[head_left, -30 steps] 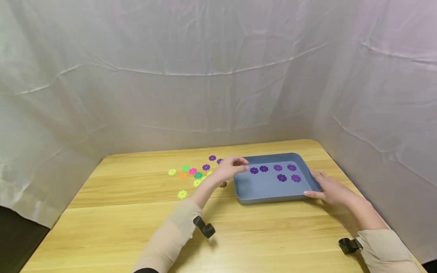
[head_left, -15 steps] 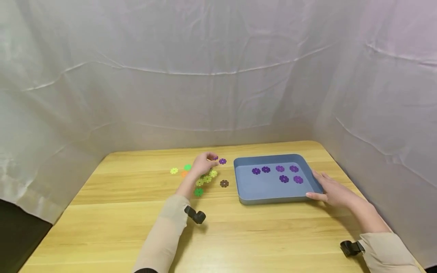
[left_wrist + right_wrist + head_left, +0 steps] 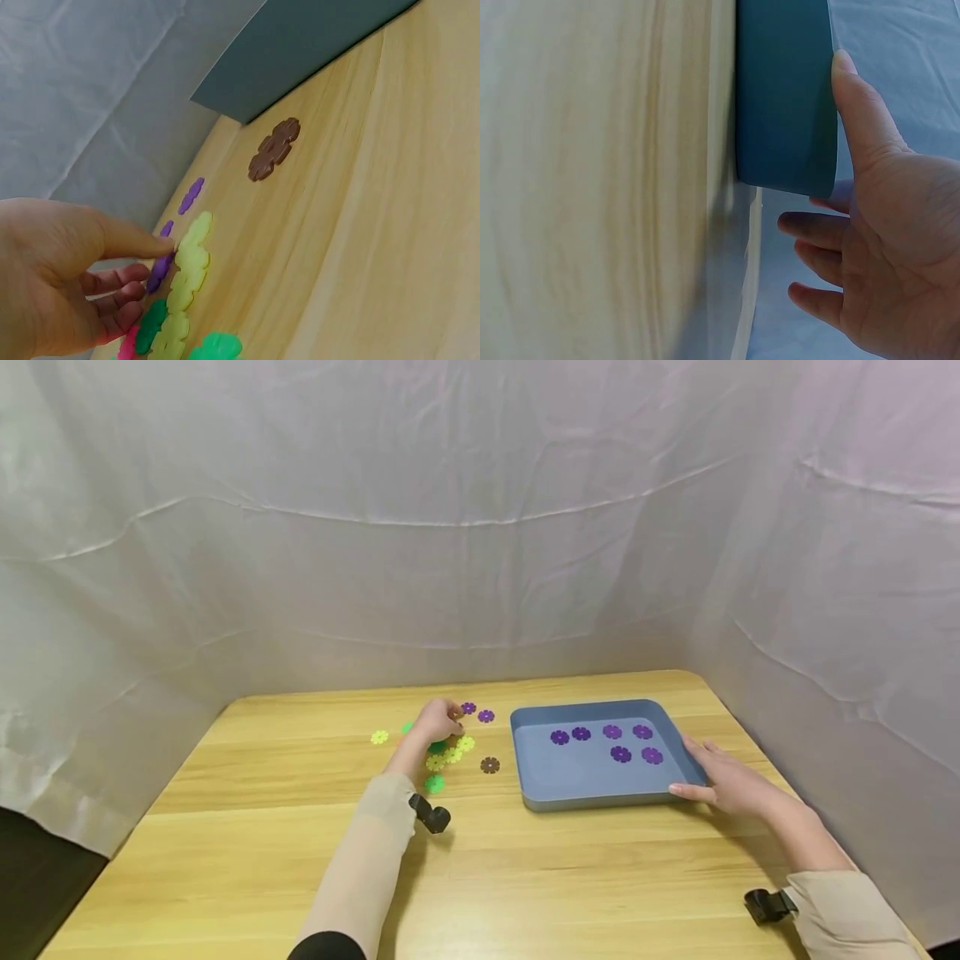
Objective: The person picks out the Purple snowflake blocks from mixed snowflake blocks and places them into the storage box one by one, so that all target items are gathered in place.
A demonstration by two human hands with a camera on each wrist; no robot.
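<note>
**Thin purple disc calls for an edge pinch**

While the right hand (image 3: 723, 781) lies open-fingered against the blue tray (image 3: 600, 797), the left hand (image 3: 56, 274) pinches a purple flower disc (image 3: 159, 271) among others on the table (image 3: 262, 827), at the tray's nine o'clock. It looks light, stiff, flat: lift by the rim.

There were six purple flowers (image 3: 612, 732) in one blue tray (image 3: 600, 798), two purple flowers (image 3: 486, 716) on the table (image 3: 600, 877), and one brown flower (image 3: 490, 765).
</note>
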